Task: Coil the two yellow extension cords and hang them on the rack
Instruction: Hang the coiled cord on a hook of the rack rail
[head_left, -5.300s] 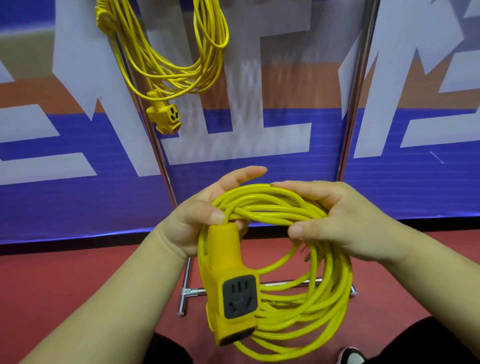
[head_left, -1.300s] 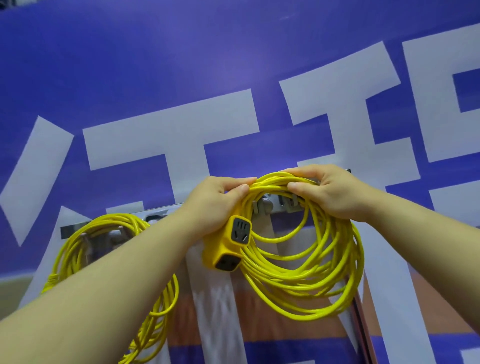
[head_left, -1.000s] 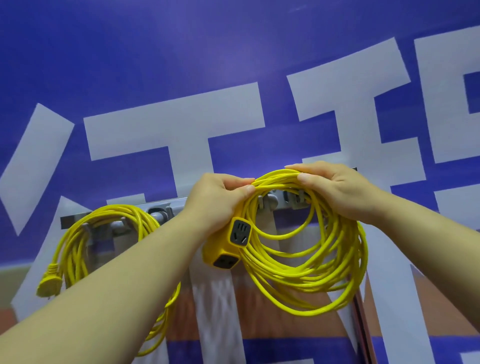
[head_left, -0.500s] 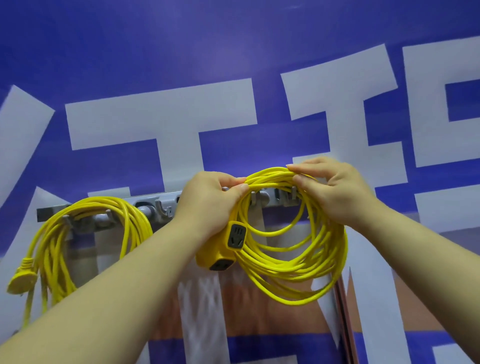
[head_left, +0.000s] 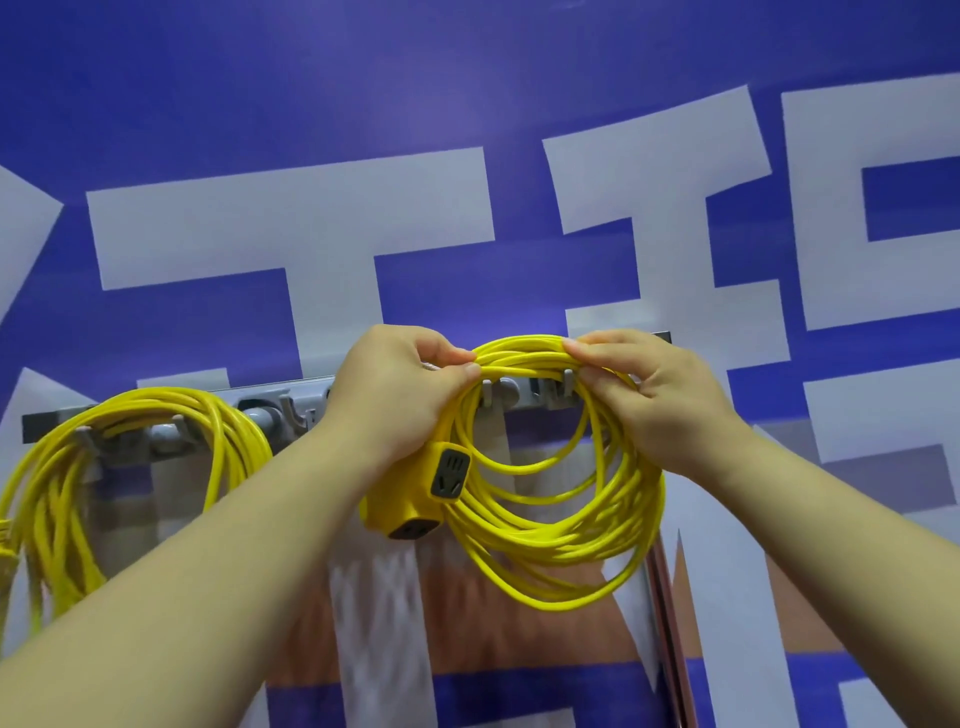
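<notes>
**Coiled extension cord** (head_left: 561, 519), second of two.
- Position: pinched at its top arc between left hand (head_left: 395, 395) and right hand (head_left: 660, 405), thumb and fingertips of each curled round the bundled strands.
- Axis: top arc runs side to side, parallel with rack rail (head_left: 291, 410). Sits just above and in front of grey hooks (head_left: 487, 396), seen through the loop between the hands. Contact with them cannot be told.
- Remainder: hangs in slack oval loops, with socket block (head_left: 415, 488) dangling under the left wrist.
- Next move, by judgement: lower the bundle back onto a hook, the right hand being nearer the right-hand one.
- Materials: smooth, glossy, pliant round yellow jacket, its strands uneven and likely to slip loose. Block of hard plastic with dark grey socket faces. Rail of flat grey metal.
- Nearby: first coil (head_left: 130, 467) draped over the rail's left end, against a blue-and-white printed banner (head_left: 260, 234).
</notes>
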